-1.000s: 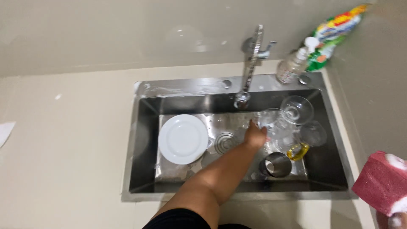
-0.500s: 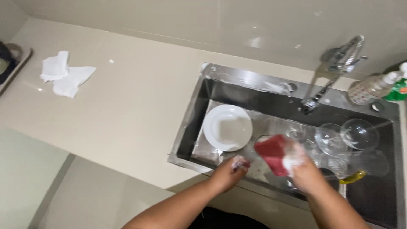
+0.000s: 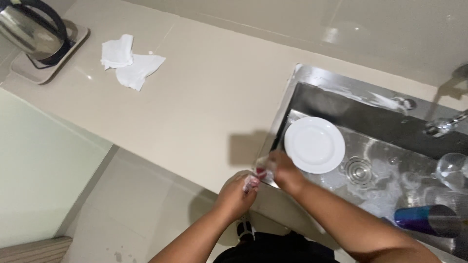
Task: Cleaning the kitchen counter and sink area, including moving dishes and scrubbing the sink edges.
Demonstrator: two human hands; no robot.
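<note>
I see the red sponge (image 3: 262, 172) now mostly hidden, only a small red patch showing between my two hands at the near left corner of the sink (image 3: 292, 92). Half a second ago it stood in full view over the basin in my right hand (image 3: 282, 170); the right fingers now close round it. My left hand (image 3: 236, 195) has come up against it, its foamy fingers (image 3: 251, 182) curled together on something small that I cannot make out. I judge this as the sponge being squeezed at the sink's edge. Just beyond the right fingers lies the white plate (image 3: 314, 144), then the drain (image 3: 358, 170), a blue-tinted steel cup (image 3: 429, 220) and clear glasses (image 3: 451, 170). Well off on the bench (image 3: 195, 97) lie crumpled tissues (image 3: 129, 61) and a kettle (image 3: 31, 29).
</note>
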